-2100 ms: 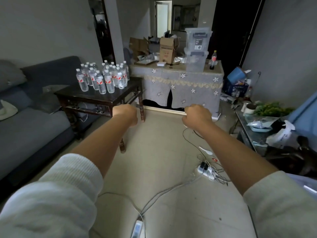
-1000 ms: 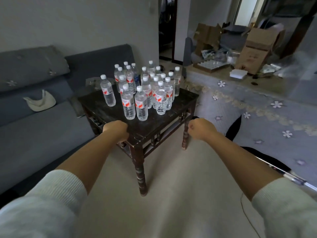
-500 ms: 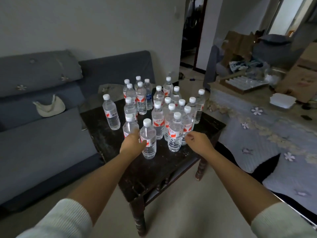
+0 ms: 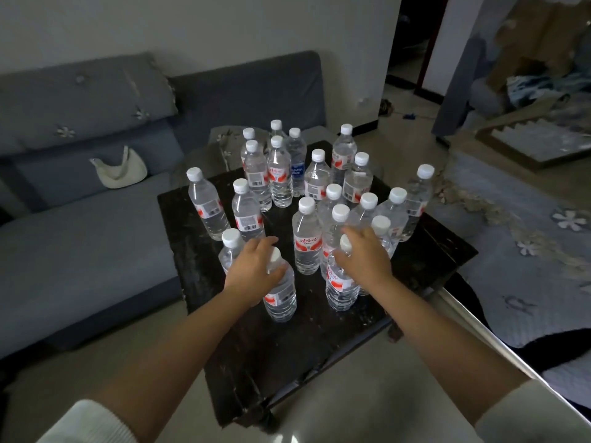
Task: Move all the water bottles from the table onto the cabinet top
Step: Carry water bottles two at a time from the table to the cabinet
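Several clear water bottles with white caps and red labels [image 4: 307, 238] stand clustered on a dark wooden table [image 4: 287, 362]. My left hand [image 4: 251, 271] is wrapped round the neck of the nearest left bottle [image 4: 280, 295], its cap showing between thumb and fingers. My right hand [image 4: 364, 259] closes over the top of the nearest right bottle [image 4: 340, 287], whose cap peeks out between the fingers. Both bottles stand on the table. The cabinet, draped in a grey flowered cloth [image 4: 527, 266], lies to the right.
A grey sofa [image 4: 80, 251] with a white bag [image 4: 118, 172] on it runs along the table's left and far sides. On the cabinet's far end sit a shallow tray [image 4: 543, 139] and cardboard boxes. Pale floor lies beneath me, and a doorway opens beyond.
I have come up to the table from across the room. Both hands, earlier fisted in the air, have reached over the table's near edge and closed on the two nearest bottles.
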Demonstrator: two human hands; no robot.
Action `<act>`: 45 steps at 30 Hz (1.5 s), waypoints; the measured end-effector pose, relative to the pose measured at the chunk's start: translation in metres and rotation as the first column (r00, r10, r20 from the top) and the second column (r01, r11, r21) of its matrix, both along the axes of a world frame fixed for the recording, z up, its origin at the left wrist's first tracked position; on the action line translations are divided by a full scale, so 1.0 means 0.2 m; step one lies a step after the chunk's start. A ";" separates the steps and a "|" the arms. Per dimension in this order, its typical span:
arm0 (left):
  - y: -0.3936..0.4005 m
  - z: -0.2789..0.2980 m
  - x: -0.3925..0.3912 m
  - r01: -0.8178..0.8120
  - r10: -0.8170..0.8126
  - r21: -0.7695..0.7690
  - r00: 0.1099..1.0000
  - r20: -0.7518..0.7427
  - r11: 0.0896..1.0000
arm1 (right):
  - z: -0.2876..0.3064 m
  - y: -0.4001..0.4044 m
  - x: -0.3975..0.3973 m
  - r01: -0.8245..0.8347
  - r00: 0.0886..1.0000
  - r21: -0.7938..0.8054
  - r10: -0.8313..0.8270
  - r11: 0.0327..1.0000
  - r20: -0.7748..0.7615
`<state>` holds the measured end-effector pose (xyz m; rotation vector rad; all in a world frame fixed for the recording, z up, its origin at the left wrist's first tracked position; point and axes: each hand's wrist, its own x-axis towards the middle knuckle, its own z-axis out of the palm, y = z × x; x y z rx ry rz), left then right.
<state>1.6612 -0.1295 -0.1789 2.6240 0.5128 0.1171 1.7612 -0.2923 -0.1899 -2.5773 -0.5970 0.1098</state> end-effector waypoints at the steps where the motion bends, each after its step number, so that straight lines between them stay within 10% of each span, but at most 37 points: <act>1: 0.01 0.01 0.02 0.047 -0.046 0.037 0.998 -0.042 0.998 | 0.01 0.01 0.02 -0.008 1.000 -0.040 0.007 0.999 -0.014; 14: -0.03 0.14 0.15 0.422 -0.346 0.144 0.862 -0.370 0.895 | 0.15 -0.08 -0.05 -0.147 0.973 -0.187 0.109 0.971 -0.202; 25: -0.46 0.21 0.22 0.863 -0.806 0.099 0.499 -0.319 0.496 | 0.13 -0.50 -0.49 0.438 0.868 -0.131 -0.456 0.889 -0.195; 35: -1.36 0.17 -0.29 0.998 -0.983 0.020 0.060 -0.176 0.057 | 0.18 -1.07 -1.54 0.936 0.307 -0.131 -0.939 0.328 -0.155; 45: -2.06 0.22 -1.58 0.920 -0.919 -0.083 -0.388 -0.069 -0.382 | 0.25 -1.24 -3.03 0.947 -0.311 -0.141 -0.934 -0.288 -0.176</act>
